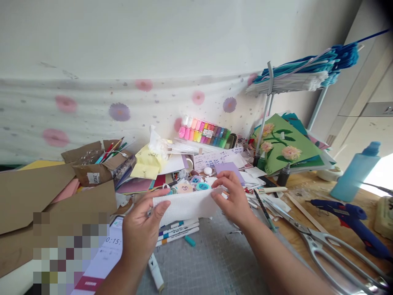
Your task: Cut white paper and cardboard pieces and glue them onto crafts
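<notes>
A white, finely textured sheet, perhaps tissue or paper, is stretched between my two hands above the grey cutting mat. My left hand pinches its left end between thumb and fingers. At the upper right corner, my right hand grips it the same way. Several white markers lie just under the sheet, partly covered by it. A teal cap rests on the mat, and another white marker is beside my left wrist. Small round decorations, one with a smiling face, show behind the sheet.
Large scissors and a blue glue gun lie at the right, near a blue bottle. Cardboard and a lit phone are at the left. A colourful clay set stands against the wall.
</notes>
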Demonstrator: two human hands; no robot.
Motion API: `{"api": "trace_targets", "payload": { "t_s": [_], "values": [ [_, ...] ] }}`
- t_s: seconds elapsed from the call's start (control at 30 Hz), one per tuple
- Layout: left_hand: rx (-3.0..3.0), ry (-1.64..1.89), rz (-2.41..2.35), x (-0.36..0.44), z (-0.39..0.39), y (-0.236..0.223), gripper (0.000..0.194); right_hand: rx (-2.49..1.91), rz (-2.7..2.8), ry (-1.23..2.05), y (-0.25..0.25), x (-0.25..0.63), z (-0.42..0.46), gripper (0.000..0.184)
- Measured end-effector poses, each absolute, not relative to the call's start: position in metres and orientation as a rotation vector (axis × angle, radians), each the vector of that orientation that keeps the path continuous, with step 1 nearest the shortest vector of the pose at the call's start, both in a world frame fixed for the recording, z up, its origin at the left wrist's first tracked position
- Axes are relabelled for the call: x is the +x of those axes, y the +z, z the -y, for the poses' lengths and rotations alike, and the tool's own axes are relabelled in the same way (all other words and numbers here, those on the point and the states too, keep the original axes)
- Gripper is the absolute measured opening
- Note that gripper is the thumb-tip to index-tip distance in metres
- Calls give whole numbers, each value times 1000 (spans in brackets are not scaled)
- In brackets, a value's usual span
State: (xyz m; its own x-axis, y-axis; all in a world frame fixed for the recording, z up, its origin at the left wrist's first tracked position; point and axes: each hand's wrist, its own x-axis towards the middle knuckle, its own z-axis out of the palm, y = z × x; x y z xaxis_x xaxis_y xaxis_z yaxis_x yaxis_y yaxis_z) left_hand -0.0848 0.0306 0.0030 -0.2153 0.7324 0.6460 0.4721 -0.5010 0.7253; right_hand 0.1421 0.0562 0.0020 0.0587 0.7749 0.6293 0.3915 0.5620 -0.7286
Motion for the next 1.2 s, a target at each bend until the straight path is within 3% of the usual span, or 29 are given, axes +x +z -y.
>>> {"api": "trace_targets", "payload": {
  "t_s": [0.13, 0.17, 0.27, 0.33, 0.43, 0.5, 0.67, 0.83, 1.1, 1.2],
  "values": [
    [2123, 1733, -1251, -75, -17, 2, 9, -801, 2023, 140, 3, 138, -43, 43],
    [2166, 1718, -1196, -72, -15, 2, 10, -773, 2121, 102, 3, 136, -41, 42],
    [2109, 1681, -1142, -68, -9, 4, 9, -800, 2242, 168, 2, 131, -39, 16],
    [1896, 1769, -1135, -65, -8, 3, 6, -858, 2167, 303, 0, 131, -40, 19],
    [1494, 1918, -1050, -59, -10, 0, 38, -1030, 1821, 567, -3, 133, -44, 22],
    [1299, 1785, -977, -56, -13, -3, 47, -1100, 1528, 817, -6, 134, -47, 26],
    [1093, 1335, -907, -49, -14, -6, 24, -907, 1065, 1402, -11, 126, -49, 31],
    [1126, 1359, -984, -51, -14, -6, 18, -865, 1045, 1441, -12, 116, -48, 33],
    [956, 1452, -779, -51, -16, -3, 39, -828, 1127, 1417, -15, 113, -46, 36],
    [1019, 1520, -807, -51, -16, 0, 38, -820, 1196, 1439, -13, 110, -44, 37]
  ]
}}
